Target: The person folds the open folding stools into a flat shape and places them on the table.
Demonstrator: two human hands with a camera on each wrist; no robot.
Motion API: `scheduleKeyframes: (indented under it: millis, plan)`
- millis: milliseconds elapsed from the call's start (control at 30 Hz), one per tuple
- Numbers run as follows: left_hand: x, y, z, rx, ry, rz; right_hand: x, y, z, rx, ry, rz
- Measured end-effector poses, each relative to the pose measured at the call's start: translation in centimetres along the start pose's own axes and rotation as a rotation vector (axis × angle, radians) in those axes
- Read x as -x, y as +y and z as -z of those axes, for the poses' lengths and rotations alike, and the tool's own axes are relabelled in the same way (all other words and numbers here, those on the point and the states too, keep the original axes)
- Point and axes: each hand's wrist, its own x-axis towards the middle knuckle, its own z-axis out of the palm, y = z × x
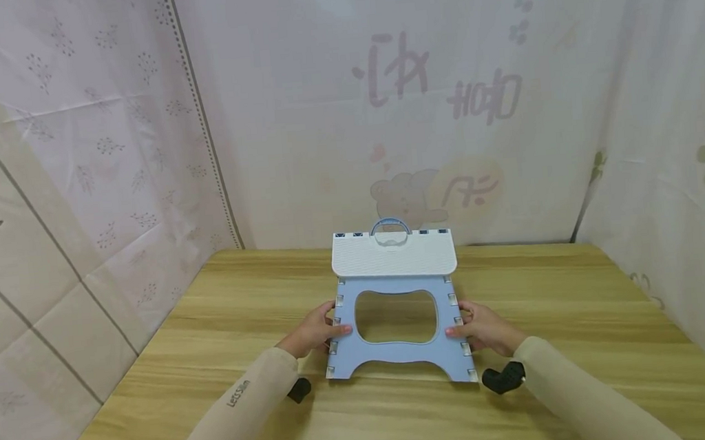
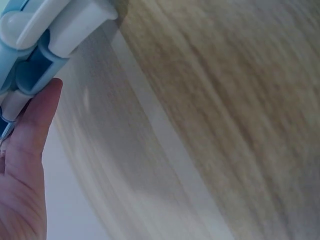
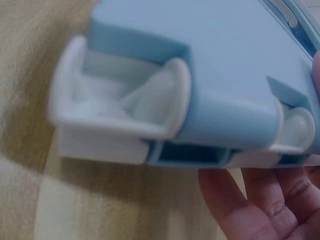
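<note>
A folding stool with pale blue leg panels (image 1: 400, 351) and a white top (image 1: 396, 261) is held between my two hands in the head view. Its top section is tilted toward the back, with a blue carrying handle (image 1: 390, 222) at the far edge. My left hand (image 1: 314, 331) grips the left side edge, thumb on the blue face. On the opposite edge my right hand (image 1: 490, 326) holds on the same way. In the right wrist view, fingers (image 3: 270, 210) lie under the hinged edge; the left wrist view shows only a corner of the stool (image 2: 80, 30).
A wood-grain table (image 1: 241, 305) lies beneath the stool. Patterned cloth curtains (image 1: 297, 148) hang behind it and on both sides. Black wrist devices (image 1: 503, 378) show below each cuff.
</note>
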Motion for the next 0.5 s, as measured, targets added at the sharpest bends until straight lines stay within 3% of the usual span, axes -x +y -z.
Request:
scheduleKeyframes:
  millis: [333,500]
  plan:
    - [-0.05,0.29,0.13,-0.011,0.009,0.0,-0.11,-0.2,0.05,0.018,0.019,-0.007]
    - [0.27,-0.35,0.1,-0.001,-0.005,0.003,-0.33,0.44,-0.23,0.008,0.0,-0.006]
